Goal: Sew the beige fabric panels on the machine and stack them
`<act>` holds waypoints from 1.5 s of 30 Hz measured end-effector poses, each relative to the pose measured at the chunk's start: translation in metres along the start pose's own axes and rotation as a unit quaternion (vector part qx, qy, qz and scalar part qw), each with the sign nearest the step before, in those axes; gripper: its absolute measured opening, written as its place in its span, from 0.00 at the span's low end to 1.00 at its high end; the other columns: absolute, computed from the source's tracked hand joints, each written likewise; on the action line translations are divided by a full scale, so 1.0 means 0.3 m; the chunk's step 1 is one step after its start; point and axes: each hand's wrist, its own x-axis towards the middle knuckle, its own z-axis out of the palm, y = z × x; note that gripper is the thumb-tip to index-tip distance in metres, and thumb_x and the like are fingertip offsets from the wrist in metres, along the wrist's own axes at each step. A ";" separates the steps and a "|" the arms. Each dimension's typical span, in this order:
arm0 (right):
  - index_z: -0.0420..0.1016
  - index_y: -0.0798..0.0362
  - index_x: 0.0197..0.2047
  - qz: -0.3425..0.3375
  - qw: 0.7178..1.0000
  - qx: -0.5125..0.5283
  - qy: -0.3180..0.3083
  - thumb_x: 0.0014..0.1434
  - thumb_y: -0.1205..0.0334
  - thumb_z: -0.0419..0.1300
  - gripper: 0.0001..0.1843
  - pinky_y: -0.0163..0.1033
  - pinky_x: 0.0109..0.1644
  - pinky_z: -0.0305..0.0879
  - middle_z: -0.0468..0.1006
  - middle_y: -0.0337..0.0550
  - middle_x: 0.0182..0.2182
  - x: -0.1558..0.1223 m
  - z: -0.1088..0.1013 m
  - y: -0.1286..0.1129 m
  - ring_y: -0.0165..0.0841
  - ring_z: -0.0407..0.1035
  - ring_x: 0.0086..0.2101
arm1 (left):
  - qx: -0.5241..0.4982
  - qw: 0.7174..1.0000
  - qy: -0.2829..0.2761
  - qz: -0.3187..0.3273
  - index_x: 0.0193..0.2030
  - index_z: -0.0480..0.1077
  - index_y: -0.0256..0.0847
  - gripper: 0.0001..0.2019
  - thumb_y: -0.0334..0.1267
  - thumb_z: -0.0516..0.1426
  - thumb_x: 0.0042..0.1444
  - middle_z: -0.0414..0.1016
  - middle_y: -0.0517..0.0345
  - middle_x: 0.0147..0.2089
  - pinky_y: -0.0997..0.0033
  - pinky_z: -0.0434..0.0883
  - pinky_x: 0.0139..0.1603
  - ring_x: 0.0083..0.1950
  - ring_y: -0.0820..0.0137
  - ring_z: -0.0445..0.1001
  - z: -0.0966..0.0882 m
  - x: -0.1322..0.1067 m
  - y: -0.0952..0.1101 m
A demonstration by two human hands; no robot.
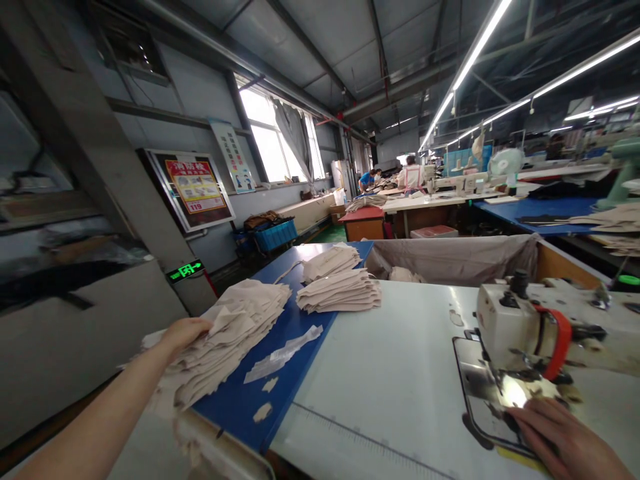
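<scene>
On the left, my left hand (186,335) reaches onto a thick stack of beige fabric pieces (235,333), its fingers closed together at the edge of a top piece; the thumb is mostly hidden. At the lower right, my right hand (563,430) is beside the lit needle area of a white sewing machine (507,327). Its fingers are pressed together close to the shiny metal plate (475,373), and whatever they may hold is hidden. A red-orange band (559,343) loops over the machine's head.
Two folded beige bundles (340,291) lie across the blue and pale table surfaces. Nearer are a translucent strip (285,353) and small scraps (263,412). Behind the table is a cloth-lined bin (450,257). A printed ruler (360,437) runs along the front. People work farther back.
</scene>
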 end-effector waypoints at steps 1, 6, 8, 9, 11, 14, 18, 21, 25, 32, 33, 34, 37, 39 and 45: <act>0.82 0.47 0.38 -0.004 1.000 -0.005 0.003 0.69 0.45 0.48 0.25 0.30 0.36 0.74 0.80 0.42 0.30 0.003 -0.002 -0.002 0.31 0.77 0.31 | 0.001 1.000 -0.009 -0.006 0.25 0.74 0.39 0.10 0.39 0.53 0.49 0.78 0.57 0.24 0.75 0.69 0.28 0.31 0.63 0.78 0.000 0.002 0.007; 0.82 0.47 0.37 -0.011 1.000 -0.020 0.012 0.70 0.46 0.47 0.24 0.29 0.35 0.73 0.80 0.42 0.31 0.007 -0.004 -0.007 0.30 0.77 0.31 | 0.040 0.998 -0.056 -0.009 0.20 0.71 0.40 0.11 0.39 0.54 0.50 0.76 0.56 0.23 0.75 0.67 0.30 0.34 0.62 0.78 0.002 0.027 0.061; 0.82 0.47 0.38 -0.009 1.000 -0.021 0.014 0.69 0.46 0.48 0.23 0.29 0.36 0.73 0.81 0.42 0.32 0.006 -0.003 -0.006 0.31 0.77 0.32 | 0.066 0.996 -0.064 -0.003 0.20 0.71 0.40 0.12 0.41 0.55 0.50 0.76 0.54 0.24 0.72 0.68 0.33 0.35 0.59 0.78 0.010 0.034 0.084; 0.82 0.47 0.38 -0.009 1.000 -0.020 0.014 0.69 0.47 0.48 0.23 0.30 0.37 0.74 0.81 0.42 0.32 0.006 -0.004 -0.006 0.31 0.77 0.32 | 0.080 0.995 -0.064 -0.001 0.21 0.71 0.41 0.12 0.42 0.56 0.50 0.77 0.53 0.25 0.69 0.68 0.35 0.37 0.57 0.78 0.016 0.036 0.094; 0.82 0.46 0.38 -0.012 1.000 -0.019 0.016 0.69 0.47 0.48 0.23 0.30 0.37 0.74 0.81 0.41 0.32 0.008 -0.007 -0.007 0.31 0.77 0.32 | 0.105 0.992 -0.062 0.009 0.24 0.72 0.42 0.10 0.44 0.57 0.50 0.79 0.51 0.30 0.63 0.69 0.39 0.41 0.53 0.78 0.032 0.036 0.108; 0.82 0.46 0.37 -0.008 1.000 -0.019 0.008 0.69 0.46 0.47 0.25 0.31 0.35 0.74 0.81 0.42 0.31 0.011 -0.012 -0.010 0.32 0.78 0.32 | 0.130 0.988 -0.066 0.041 0.27 0.73 0.42 0.08 0.43 0.59 0.47 0.80 0.48 0.36 0.62 0.69 0.42 0.44 0.51 0.77 0.058 0.033 0.117; 0.82 0.46 0.37 0.000 1.000 -0.026 0.003 0.69 0.46 0.46 0.25 0.31 0.36 0.75 0.82 0.42 0.32 0.011 -0.013 -0.011 0.33 0.78 0.33 | 0.138 0.983 -0.078 0.087 0.29 0.73 0.42 0.05 0.39 0.59 0.44 0.81 0.49 0.38 0.67 0.68 0.42 0.44 0.56 0.77 0.080 0.038 0.115; 0.82 0.46 0.37 -0.019 0.999 -0.040 0.013 0.70 0.47 0.46 0.25 0.30 0.35 0.74 0.82 0.42 0.31 0.015 -0.014 -0.013 0.32 0.78 0.32 | 0.132 0.981 -0.087 0.113 0.28 0.73 0.43 0.05 0.37 0.58 0.43 0.80 0.52 0.35 0.69 0.68 0.40 0.42 0.59 0.77 0.086 0.044 0.105; 0.81 0.46 0.37 -0.028 0.998 -0.053 0.024 0.70 0.49 0.46 0.24 0.29 0.33 0.74 0.81 0.42 0.30 0.023 -0.018 -0.018 0.31 0.77 0.31 | 0.114 0.981 -0.095 0.127 0.25 0.72 0.43 0.03 0.35 0.58 0.40 0.79 0.57 0.30 0.70 0.66 0.37 0.38 0.60 0.77 0.092 0.050 0.090; 0.82 0.46 0.37 -0.008 0.999 -0.040 0.010 0.69 0.48 0.48 0.23 0.32 0.35 0.75 0.82 0.42 0.33 -0.003 0.000 0.002 0.34 0.78 0.33 | 0.050 0.989 -0.080 0.114 0.19 0.68 0.43 0.02 0.34 0.57 0.39 0.75 0.61 0.22 0.73 0.64 0.34 0.34 0.63 0.75 0.083 0.044 0.082; 0.82 0.46 0.38 -0.003 0.999 -0.036 0.004 0.69 0.47 0.48 0.23 0.32 0.36 0.75 0.82 0.42 0.33 -0.006 0.002 0.004 0.34 0.78 0.33 | 0.040 0.991 -0.076 0.106 0.18 0.68 0.43 0.03 0.35 0.56 0.39 0.74 0.61 0.21 0.73 0.64 0.33 0.33 0.63 0.75 0.079 0.041 0.083; 0.82 0.46 0.38 -0.001 0.999 -0.033 -0.001 0.69 0.47 0.48 0.23 0.33 0.36 0.75 0.82 0.42 0.33 -0.008 0.002 0.005 0.34 0.78 0.34 | 0.030 0.992 -0.074 0.097 0.18 0.68 0.42 0.03 0.35 0.56 0.39 0.73 0.62 0.20 0.73 0.64 0.32 0.32 0.63 0.74 0.075 0.038 0.085; 0.82 0.46 0.37 -0.007 0.999 -0.033 0.002 0.69 0.47 0.48 0.23 0.32 0.37 0.75 0.82 0.42 0.32 -0.005 -0.002 0.002 0.33 0.78 0.33 | 0.000 0.996 -0.069 0.064 0.17 0.68 0.42 0.05 0.37 0.56 0.40 0.69 0.63 0.16 0.74 0.63 0.27 0.26 0.65 0.72 0.059 0.026 0.091; 0.82 0.46 0.37 -0.010 0.999 -0.038 0.009 0.69 0.47 0.48 0.23 0.31 0.36 0.75 0.82 0.41 0.32 -0.002 -0.003 -0.001 0.32 0.78 0.33 | -0.020 0.998 -0.049 0.041 0.17 0.67 0.42 0.06 0.37 0.56 0.41 0.67 0.64 0.15 0.75 0.64 0.26 0.25 0.66 0.71 0.042 0.017 0.096; 0.83 0.46 0.39 0.013 1.000 -0.025 -0.011 0.69 0.45 0.47 0.25 0.34 0.37 0.75 0.82 0.44 0.33 -0.019 0.016 0.011 0.34 0.78 0.34 | -0.063 0.978 0.189 -0.057 0.41 0.70 0.35 0.14 0.37 0.45 0.58 0.78 0.47 0.39 0.68 0.71 0.40 0.43 0.59 0.75 -0.082 -0.019 0.134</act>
